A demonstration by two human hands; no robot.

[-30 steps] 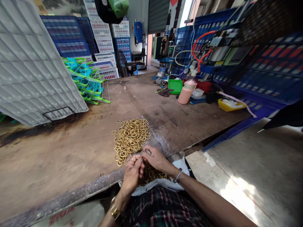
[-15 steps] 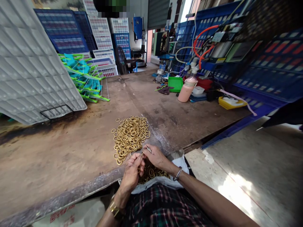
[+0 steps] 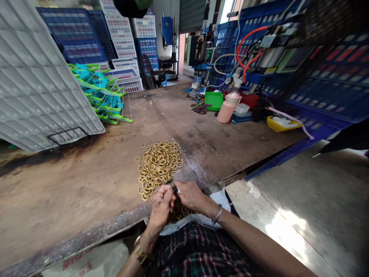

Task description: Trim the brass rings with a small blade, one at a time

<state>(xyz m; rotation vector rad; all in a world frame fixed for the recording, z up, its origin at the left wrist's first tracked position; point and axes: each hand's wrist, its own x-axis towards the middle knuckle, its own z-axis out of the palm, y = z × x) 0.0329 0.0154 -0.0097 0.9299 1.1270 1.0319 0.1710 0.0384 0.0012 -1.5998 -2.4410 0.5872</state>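
Partly visible rings (image 3: 183, 211) below hands (image 3: 162, 199) (image 3: 191, 195)

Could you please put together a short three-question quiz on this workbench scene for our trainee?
1. True or false: the left hand and the right hand are close together, nearer the wearer than the pile of gold-coloured rings on the table.

2. Multiple choice: which wrist wears the gold-coloured watch? A) left B) right

3. Fill in: in the picture, the tray just left of the pink bottle is ____ in colour.

Key: 1. True. 2. A. 3. Green.
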